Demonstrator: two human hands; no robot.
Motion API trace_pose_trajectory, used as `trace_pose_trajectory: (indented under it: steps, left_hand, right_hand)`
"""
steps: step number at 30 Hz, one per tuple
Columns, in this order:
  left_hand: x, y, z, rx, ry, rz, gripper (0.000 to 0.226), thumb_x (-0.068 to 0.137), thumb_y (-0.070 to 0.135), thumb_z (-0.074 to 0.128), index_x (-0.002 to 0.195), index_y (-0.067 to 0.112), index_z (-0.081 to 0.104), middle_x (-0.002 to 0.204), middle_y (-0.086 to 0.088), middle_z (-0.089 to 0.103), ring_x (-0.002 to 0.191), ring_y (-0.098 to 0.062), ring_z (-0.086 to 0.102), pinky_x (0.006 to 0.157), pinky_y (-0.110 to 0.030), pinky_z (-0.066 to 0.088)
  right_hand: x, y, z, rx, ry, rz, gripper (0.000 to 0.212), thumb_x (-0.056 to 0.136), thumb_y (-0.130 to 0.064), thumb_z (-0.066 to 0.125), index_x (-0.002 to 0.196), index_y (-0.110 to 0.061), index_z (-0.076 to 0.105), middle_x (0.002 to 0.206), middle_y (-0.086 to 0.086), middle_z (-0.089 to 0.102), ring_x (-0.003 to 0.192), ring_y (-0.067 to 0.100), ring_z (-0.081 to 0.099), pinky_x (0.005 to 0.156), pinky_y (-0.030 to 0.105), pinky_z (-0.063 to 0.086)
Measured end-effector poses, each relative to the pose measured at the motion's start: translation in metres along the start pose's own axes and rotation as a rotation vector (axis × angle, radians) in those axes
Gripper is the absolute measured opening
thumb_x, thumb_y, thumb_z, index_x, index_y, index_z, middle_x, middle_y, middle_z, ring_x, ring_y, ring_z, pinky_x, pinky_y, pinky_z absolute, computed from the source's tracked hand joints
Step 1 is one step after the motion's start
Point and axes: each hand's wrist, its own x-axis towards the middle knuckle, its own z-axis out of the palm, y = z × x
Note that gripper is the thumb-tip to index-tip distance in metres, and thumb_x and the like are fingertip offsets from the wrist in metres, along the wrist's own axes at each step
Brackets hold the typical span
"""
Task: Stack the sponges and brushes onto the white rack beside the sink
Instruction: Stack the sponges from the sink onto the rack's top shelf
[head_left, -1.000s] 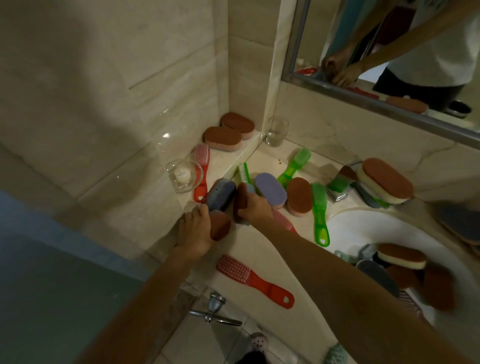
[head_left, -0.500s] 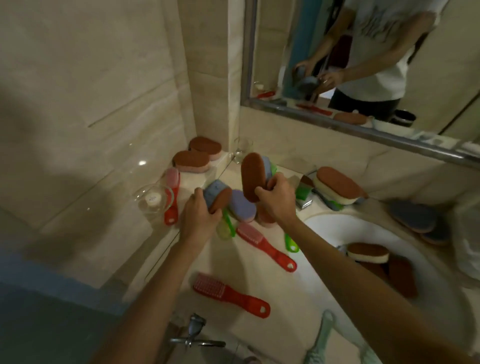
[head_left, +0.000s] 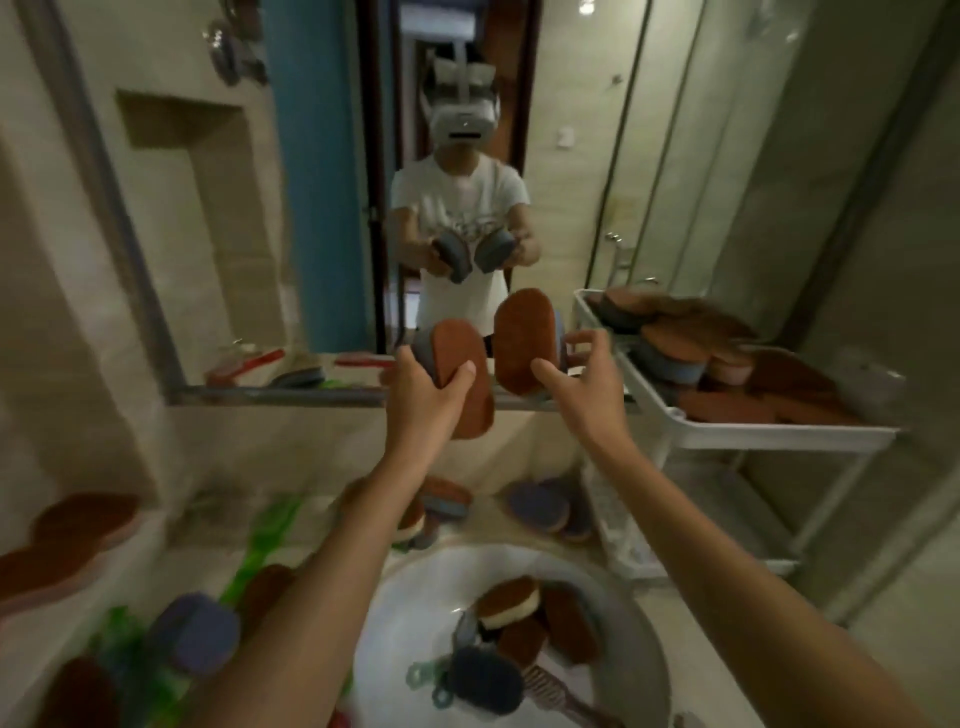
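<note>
Sponges fill both hands, raised in front of the mirror (head_left: 311, 208) above the sink (head_left: 415, 587). The left hand (head_left: 423, 395) has its grip closed around a sponge (head_left: 465, 379) with a brown face and a blue back, thumb across the brown side. The right hand (head_left: 584, 384) holds a second brown and blue sponge (head_left: 524, 340) upright, fingers behind it and thumb at its lower edge. The two sponges sit just beside each other, brown faces toward the camera.

To the right stands the white rack (head_left: 779, 434), its top tray already piled with brown and blue sponges (head_left: 727, 358); the right hand is near its left rim. Down in the sink lie more sponges (head_left: 511, 605) and a dark round scrubber (head_left: 485, 680). On the surface at lower left are green brushes (head_left: 260, 540), a purple sponge (head_left: 200, 634) and more brown ones, all blurred.
</note>
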Motion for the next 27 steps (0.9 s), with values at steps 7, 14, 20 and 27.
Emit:
trace_pose_trajectory:
  steps: [7,14,20,27]
  left_hand:
    - [0.001,0.090,0.135,-0.154,-0.171,-0.009,0.054,0.093,0.037,0.052,0.132,0.006,0.032,0.132,-0.013,0.050,0.117,-0.031,0.053,0.081,-0.030,0.041]
    - [0.026,0.138,0.241,-0.382,-0.333,-0.212,0.064,0.091,0.046,0.051,0.140,0.009,0.033,0.134,-0.008,0.052,0.113,-0.025,0.055,0.089,-0.032,0.046]
    - [0.035,0.153,0.287,-0.668,-0.468,-0.429,0.051,0.092,0.042,0.052,0.135,0.016,0.044,0.130,-0.007,0.055,0.122,-0.027,0.052,0.095,-0.042,0.048]
    - [0.039,0.142,0.306,-0.816,-0.483,-0.555,0.048,0.091,0.041,0.052,0.132,0.017,0.047,0.135,-0.012,0.051,0.113,-0.029,0.053,0.077,-0.041,0.050]
  right_hand:
    - [0.073,0.042,-0.132,0.045,0.104,0.063,0.042,0.083,-0.022,0.066,0.120,-0.019,0.048,0.111,0.008,0.061,0.101,0.023,0.061,0.089,0.045,0.054]
    - [0.147,0.096,-0.230,0.265,0.146,0.254,0.033,0.091,-0.015,0.055,0.124,-0.017,0.052,0.122,0.011,0.058,0.100,0.021,0.056,0.075,0.036,0.055]
    - [0.181,0.139,-0.261,0.239,0.023,0.474,0.034,0.098,-0.015,0.040,0.131,-0.018,0.047,0.133,0.011,0.049,0.119,0.031,0.050,0.081,0.035,0.048]
    - [0.197,0.161,-0.245,0.157,-0.010,0.468,0.036,0.096,-0.012,0.043,0.131,-0.013,0.049,0.137,0.014,0.047,0.122,0.032,0.048,0.089,0.040,0.048]
